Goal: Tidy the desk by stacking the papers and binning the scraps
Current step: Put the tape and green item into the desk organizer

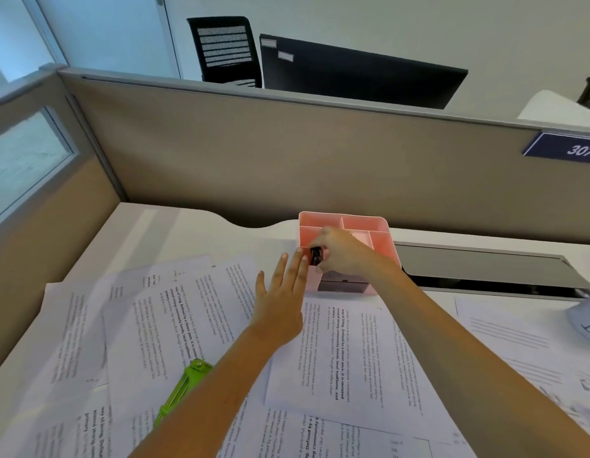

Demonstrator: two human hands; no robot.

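Observation:
Several printed paper sheets [174, 325] lie scattered and overlapping across the white desk [174, 226]. One sheet [346, 358] lies under my right forearm. My right hand [336, 249] pinches a small black object [316, 256], perhaps a binder clip, at the front left of a pink desk organiser [363, 223]. My left hand [283, 292] lies with fingers straight, its fingertips against the organiser's left side. A crumpled paper scrap [584, 322] sits at the far right edge.
A green tool [181, 391] lies on the papers near my left forearm. A grey cable tray lid [485, 266] runs along the desk's back right. A beige partition [287, 153] closes off the back and left. A chair and monitor stand beyond it.

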